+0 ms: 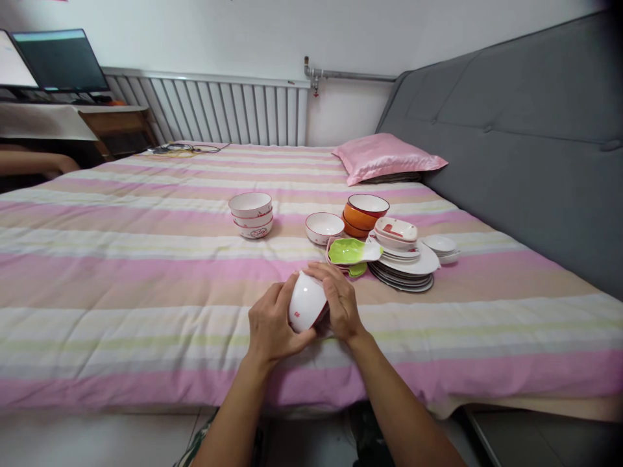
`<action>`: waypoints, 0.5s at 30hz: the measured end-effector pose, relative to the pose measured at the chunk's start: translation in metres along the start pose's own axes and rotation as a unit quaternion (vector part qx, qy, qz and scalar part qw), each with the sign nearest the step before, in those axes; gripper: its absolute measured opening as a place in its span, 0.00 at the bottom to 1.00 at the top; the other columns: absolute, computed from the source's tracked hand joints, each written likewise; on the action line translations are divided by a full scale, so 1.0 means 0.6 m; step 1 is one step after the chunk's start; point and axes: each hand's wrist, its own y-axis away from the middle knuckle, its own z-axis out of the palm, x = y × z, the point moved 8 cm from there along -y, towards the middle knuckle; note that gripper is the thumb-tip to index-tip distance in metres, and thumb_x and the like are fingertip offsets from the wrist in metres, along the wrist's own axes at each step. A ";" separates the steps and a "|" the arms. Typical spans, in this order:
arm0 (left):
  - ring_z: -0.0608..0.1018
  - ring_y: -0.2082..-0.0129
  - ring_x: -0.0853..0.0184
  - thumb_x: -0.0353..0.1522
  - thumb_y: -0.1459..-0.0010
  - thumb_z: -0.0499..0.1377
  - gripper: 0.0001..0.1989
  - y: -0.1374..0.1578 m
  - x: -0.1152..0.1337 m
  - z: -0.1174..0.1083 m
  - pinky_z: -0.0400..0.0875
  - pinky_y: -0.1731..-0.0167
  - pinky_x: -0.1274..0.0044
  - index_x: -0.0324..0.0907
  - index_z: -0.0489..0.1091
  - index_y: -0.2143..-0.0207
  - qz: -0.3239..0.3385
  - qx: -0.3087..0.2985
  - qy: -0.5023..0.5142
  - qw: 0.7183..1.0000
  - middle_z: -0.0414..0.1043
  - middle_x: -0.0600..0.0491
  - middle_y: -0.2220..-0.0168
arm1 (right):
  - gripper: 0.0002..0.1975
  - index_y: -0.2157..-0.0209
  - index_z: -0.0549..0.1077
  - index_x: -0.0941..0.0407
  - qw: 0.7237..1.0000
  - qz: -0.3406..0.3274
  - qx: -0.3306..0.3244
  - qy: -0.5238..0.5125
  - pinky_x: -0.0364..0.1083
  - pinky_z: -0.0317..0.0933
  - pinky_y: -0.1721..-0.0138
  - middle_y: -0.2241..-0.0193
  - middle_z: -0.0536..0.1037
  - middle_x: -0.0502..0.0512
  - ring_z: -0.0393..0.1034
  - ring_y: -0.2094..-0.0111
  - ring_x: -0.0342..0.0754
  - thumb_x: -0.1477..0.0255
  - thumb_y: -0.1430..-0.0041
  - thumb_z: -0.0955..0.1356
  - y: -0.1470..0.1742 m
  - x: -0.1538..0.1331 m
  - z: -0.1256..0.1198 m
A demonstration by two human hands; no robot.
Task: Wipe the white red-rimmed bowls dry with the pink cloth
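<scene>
Between my hands a white bowl (307, 302) with a small red mark is tilted on its side, just above the near part of the bed. My left hand (273, 320) wraps its left side, thumb underneath. My right hand (339, 301) grips it from the right, fingers over the top. Just beyond lie green leaf-shaped dishes (348, 250). A single white bowl (325, 226) with a red rim stands behind them. To the left is a stack of white bowls (251, 214) with red patterns.
Stacked plates (413, 264) with small dishes (396, 231) on top stand at the right, near orange bowls (357, 217) and small white saucers (440, 245). Farther back are a pink pillow (387, 157), a grey headboard (506, 130) and a radiator (209, 107). Another person's arm (36, 162) shows at far left.
</scene>
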 end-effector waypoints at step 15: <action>0.76 0.62 0.56 0.40 0.62 0.60 0.44 0.002 0.006 -0.003 0.70 0.65 0.70 0.42 0.56 0.40 0.025 -0.005 0.009 1.000 0.71 0.46 0.57 | 0.26 0.56 0.76 0.55 0.963 0.194 0.048 -0.179 0.50 0.63 0.52 0.57 0.79 0.56 0.73 0.56 0.51 0.57 0.34 0.54 0.011 0.099 0.012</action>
